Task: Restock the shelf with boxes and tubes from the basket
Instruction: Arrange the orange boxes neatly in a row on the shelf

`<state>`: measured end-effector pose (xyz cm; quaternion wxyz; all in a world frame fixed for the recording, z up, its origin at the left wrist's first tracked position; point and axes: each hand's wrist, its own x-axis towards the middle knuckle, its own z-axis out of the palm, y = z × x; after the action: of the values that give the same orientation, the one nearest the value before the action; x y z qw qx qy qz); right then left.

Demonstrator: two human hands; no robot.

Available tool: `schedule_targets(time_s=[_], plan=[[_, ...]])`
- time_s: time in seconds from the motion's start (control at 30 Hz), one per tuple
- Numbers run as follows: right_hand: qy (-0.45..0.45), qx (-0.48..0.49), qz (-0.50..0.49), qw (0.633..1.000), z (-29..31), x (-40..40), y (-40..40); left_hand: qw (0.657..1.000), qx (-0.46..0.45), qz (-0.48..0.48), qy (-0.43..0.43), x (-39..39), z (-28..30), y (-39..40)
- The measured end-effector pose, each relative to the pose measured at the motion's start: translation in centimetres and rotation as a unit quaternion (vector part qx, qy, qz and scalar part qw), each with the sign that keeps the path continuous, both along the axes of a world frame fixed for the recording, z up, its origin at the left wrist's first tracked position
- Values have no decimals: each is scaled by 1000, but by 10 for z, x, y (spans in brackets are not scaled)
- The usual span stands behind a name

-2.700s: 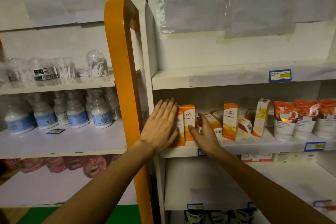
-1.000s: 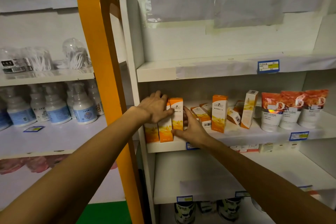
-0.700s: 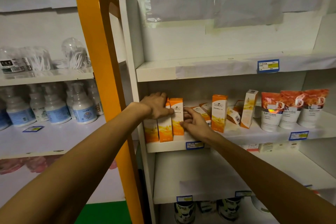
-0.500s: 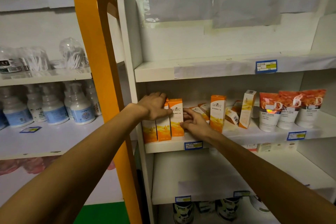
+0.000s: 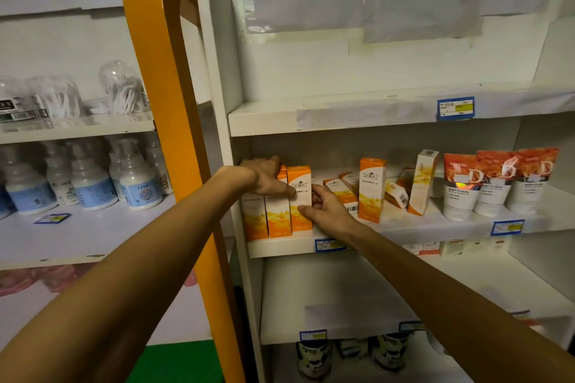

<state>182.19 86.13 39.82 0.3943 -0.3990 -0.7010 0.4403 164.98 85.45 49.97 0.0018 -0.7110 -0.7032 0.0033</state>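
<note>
Both hands on the middle shelf (image 5: 404, 228) of the white unit, at its left end. Left hand (image 5: 267, 179) curled over the tops of the upright orange-and-white boxes (image 5: 278, 218) packed against the left wall, thumb down across the front of them, gripping the row. Right hand (image 5: 326, 210) sits just right of the row, thumb on the front of the rightmost box (image 5: 299, 193), fingers curled round its right side, so it holds that one. Three box fronts visible in the row, standing flush and touching, near the shelf's front edge. Right of the hands: a few same-brand boxes lying flat (image 5: 342, 193) further back, one standing alone (image 5: 371, 190), then a taller white-orange box (image 5: 421, 185) leaning, another small one lying beside it. Far right: three orange-topped tubes (image 5: 497, 183) standing cap-down, side by side. Blue price tags (image 5: 455, 108) on the shelf edges. Basket not in view. Shelf below is mostly bare, a few flat boxes at the back right; dark cans (image 5: 312, 357) on the level under that. Orange post (image 5: 174, 134) separates the neighbouring unit on the left, which carries pump bottles (image 5: 137, 180) and packs of cotton swabs (image 5: 124, 90) above.
</note>
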Motion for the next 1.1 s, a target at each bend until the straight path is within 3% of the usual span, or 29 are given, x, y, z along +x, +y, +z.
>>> schedule_targets(time_s=[0.33, 0.73, 0.9, 1.1], plan=[[13, 3, -1, 1000, -1, 2, -3, 999, -19, 3, -30, -2, 3, 0], [19, 25, -7, 999, -7, 3, -5, 999, 35, -10, 8, 0, -3, -2], [6, 26, -5, 1000, -6, 3, -6, 997, -77, -2, -28, -3, 12, 1], [-5, 24, 7, 1000, -2, 7, -6, 986, -162, 4, 40, 1, 33, -5]])
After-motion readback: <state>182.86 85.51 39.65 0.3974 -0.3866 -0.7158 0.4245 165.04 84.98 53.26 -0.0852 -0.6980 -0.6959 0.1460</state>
